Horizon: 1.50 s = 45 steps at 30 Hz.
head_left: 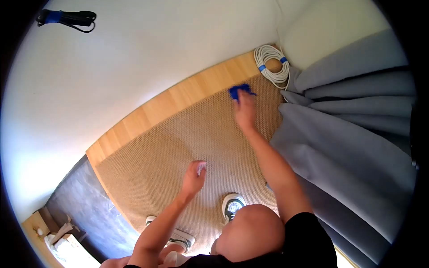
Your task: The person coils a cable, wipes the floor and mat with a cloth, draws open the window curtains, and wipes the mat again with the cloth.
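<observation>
From my far position I see first the smooth white wall (134,53), which bends in the view. Below it lies the brown mat (178,143), of rough, woven texture, and at its right side hangs the soft grey cloth (348,129) in thick, rounded folds. A curved border of pale, smooth wood (165,105) follows the mat. In the far corner, the coil of white cable (267,73) makes round loops, tied with blue bands. Just before it, over the mat, is the crumpled blue piece (240,91), with ragged edge; the right hand (242,100) has its fingertips at it, but from the blur I cannot tell how firmly they close. The left hand (196,172) is curled closed around a small whitish piece (202,168), above the mat's middle.
</observation>
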Motion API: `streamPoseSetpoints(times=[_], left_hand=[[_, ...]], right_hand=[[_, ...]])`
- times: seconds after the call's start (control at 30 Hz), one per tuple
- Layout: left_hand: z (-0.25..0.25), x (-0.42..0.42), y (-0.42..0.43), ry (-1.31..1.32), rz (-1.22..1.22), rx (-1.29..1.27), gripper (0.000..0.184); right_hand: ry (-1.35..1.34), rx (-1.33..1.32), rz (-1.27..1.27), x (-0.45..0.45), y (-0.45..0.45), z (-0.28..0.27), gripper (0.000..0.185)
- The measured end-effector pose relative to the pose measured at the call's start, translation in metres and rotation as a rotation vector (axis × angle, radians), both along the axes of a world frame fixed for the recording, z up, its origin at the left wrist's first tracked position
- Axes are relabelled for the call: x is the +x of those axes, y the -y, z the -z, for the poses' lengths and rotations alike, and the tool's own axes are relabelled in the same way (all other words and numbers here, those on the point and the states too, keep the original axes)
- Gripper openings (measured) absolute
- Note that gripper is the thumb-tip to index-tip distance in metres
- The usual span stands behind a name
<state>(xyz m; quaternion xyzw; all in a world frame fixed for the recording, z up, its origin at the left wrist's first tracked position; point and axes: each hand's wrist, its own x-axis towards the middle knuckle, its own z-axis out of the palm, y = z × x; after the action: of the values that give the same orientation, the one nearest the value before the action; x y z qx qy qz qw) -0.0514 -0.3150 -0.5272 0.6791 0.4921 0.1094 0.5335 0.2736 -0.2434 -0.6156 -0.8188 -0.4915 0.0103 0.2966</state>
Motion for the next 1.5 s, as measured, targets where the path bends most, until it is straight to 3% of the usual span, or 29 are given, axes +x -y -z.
streamPoseSetpoints(times=[0.03,0.07,0.13,0.2,0.23,0.33,0.37,0.43,0.5,0.57,0.67,0.73,1.03,1.1,1.13,1.2,1.27,1.3,1.37,1.5], left_hand=[[0.003,-0.001,0.004,-0.003,0.008,-0.001,0.023],[0.007,-0.002,0.006,-0.009,0.023,0.004,0.023],[0.007,0.003,0.002,-0.011,0.042,0.023,0.024],[0.003,0.006,-0.003,-0.054,0.092,0.129,0.030],[0.007,0.006,-0.006,-0.055,0.093,0.137,0.030],[0.014,0.006,-0.023,-0.057,0.121,0.282,0.041],[0.011,0.010,-0.032,-0.164,0.159,0.393,0.047],[0.012,0.017,-0.050,-0.273,0.192,0.500,0.052],[0.019,0.021,-0.067,-0.411,0.267,0.630,0.057],[0.025,0.023,-0.075,-0.457,0.279,0.610,0.058],[0.028,0.024,-0.078,-0.524,0.306,0.594,0.060],[0.030,0.024,-0.079,-0.548,0.319,0.599,0.061],[0.042,0.020,-0.074,-0.406,0.213,0.580,0.065],[0.040,0.017,-0.074,-0.447,0.269,0.619,0.068],[0.039,0.015,-0.074,-0.445,0.265,0.622,0.068],[0.038,0.009,-0.071,-0.428,0.269,0.602,0.067],[0.029,0.000,-0.067,-0.452,0.272,0.592,0.067],[0.025,0.002,-0.071,-0.462,0.278,0.597,0.067],[0.035,-0.001,-0.072,-0.479,0.271,0.599,0.067],[0.040,-0.001,-0.070,-0.570,0.279,0.561,0.068]], right_hand=[[-0.049,0.015,-0.036,-0.030,-0.002,-0.002,0.046],[-0.285,-0.137,-0.092,-0.060,-0.010,-0.041,0.046],[-0.302,-0.230,-0.300,-0.114,-0.017,-0.042,0.046],[-0.268,0.042,-0.390,-0.160,-0.015,-0.030,0.046],[-0.267,0.051,-0.390,-0.159,-0.016,-0.027,0.046],[-0.646,0.097,-0.269,-0.143,-0.018,-0.040,0.046],[-0.730,0.063,-0.189,-0.117,-0.014,-0.050,0.047],[-0.649,0.190,0.037,-0.061,-0.007,-0.042,0.050],[-0.524,0.263,0.081,0.008,0.005,-0.042,0.050],[-0.174,0.126,0.161,0.061,0.017,-0.042,0.049],[-0.023,-0.033,0.116,0.080,0.026,-0.011,0.048],[0.002,-0.014,0.132,0.053,0.017,-0.005,0.048],[-0.167,0.011,-0.232,-0.137,0.001,-0.021,0.042],[-0.432,0.028,-0.349,-0.149,0.000,-0.030,0.043],[-0.429,0.031,-0.352,-0.142,-0.002,-0.035,0.043],[-0.708,0.038,-0.093,-0.110,-0.003,-0.041,0.044],[-0.542,0.082,0.141,-0.050,0.006,-0.045,0.044],[-0.773,0.178,0.226,-0.023,0.014,-0.061,0.044],[-0.270,0.130,0.214,0.039,0.035,-0.043,0.045],[0.010,0.032,0.179,0.069,0.048,-0.007,0.044]])
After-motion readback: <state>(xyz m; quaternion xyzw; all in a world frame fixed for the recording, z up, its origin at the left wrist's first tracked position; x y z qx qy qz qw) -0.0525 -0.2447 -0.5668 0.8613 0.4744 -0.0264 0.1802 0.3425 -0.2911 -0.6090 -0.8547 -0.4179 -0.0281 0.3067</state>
